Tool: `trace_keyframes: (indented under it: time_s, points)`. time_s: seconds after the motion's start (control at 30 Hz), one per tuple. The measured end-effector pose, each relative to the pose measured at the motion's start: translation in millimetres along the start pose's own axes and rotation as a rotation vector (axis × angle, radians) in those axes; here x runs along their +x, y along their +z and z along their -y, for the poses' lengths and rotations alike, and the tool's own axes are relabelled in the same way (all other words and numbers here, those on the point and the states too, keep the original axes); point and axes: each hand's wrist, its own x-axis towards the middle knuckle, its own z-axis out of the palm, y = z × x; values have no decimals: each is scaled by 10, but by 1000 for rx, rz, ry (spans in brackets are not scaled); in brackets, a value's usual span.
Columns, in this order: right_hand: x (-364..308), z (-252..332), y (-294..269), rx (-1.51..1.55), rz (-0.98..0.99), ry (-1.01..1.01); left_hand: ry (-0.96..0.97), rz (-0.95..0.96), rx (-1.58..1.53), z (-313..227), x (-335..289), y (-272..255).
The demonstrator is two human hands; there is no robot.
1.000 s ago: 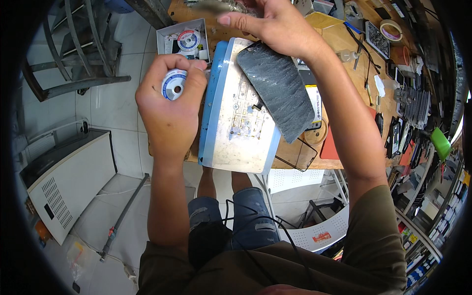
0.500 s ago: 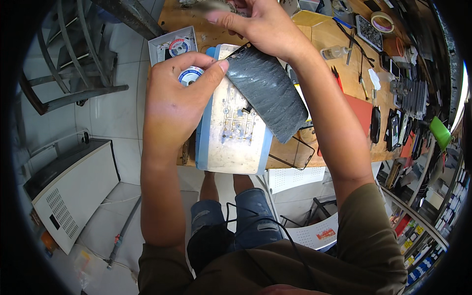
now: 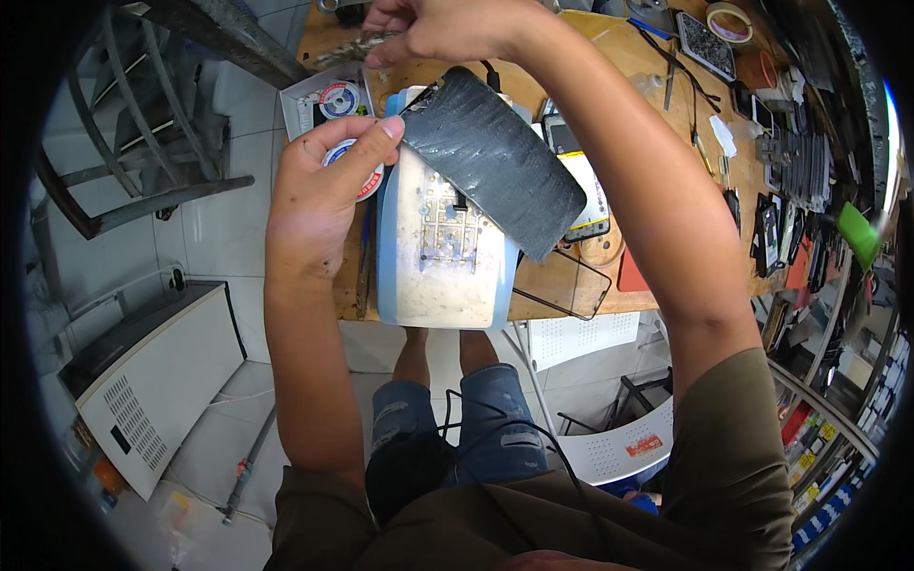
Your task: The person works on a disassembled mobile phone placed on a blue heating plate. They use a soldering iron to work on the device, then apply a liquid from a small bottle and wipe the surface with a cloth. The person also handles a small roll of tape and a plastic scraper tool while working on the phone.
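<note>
My left hand (image 3: pixel 319 205) is closed in a pinch on the upper left corner of a dark, flat phone screen panel (image 3: pixel 500 162). Grey streaks and smears cover the panel's surface, and it lies tilted over a white and blue machine (image 3: pixel 447 295) with a stained top. Beyond the panel's far edge, my right hand (image 3: pixel 457 30) grips a rough, grey-brown brush-like thing (image 3: pixel 357 48), apart from the panel. Its exact kind is hard to make out. Two spools (image 3: pixel 339 99) with blue and red labels sit near my left fingers, one partly behind them.
Right of the panel, an opened phone with a yellow-edged battery (image 3: pixel 588 195) lies on the wooden table (image 3: pixel 543 303). A thin black frame (image 3: pixel 602 293) overhangs its near edge. Tape (image 3: pixel 728 23), cables and stacked phone parts (image 3: pixel 800 176) crowd the right side. A white chair (image 3: pixel 619 443) stands below.
My right hand has moved left and farther off with the brush-like thing. The panel appears shifted slightly left and up, still pinched by my left hand. The whole view has shifted somewhat.
</note>
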Motion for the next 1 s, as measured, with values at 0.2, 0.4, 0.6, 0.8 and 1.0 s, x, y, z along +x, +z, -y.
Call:
trace_keyframes:
  time_s: [0.2, 0.4, 0.6, 0.8, 1.0]
  points:
    - [-618, 466, -267, 6, -437, 25, -42, 1, -33, 18, 14, -14]
    - [-1918, 815, 112, -177, -402, 185, -38, 18, -27, -16, 15, -26]
    - [-1998, 939, 282, -226, -406, 290, -32, 52, -6, -23, 71, -80]
    - [-2046, 1103, 307, -295, -528, 335, -5, -14, 22, -9, 136, -260]
    - [-2101, 1678, 629, -343, -637, 454, 188, -149, 466, 293, 500, -695]
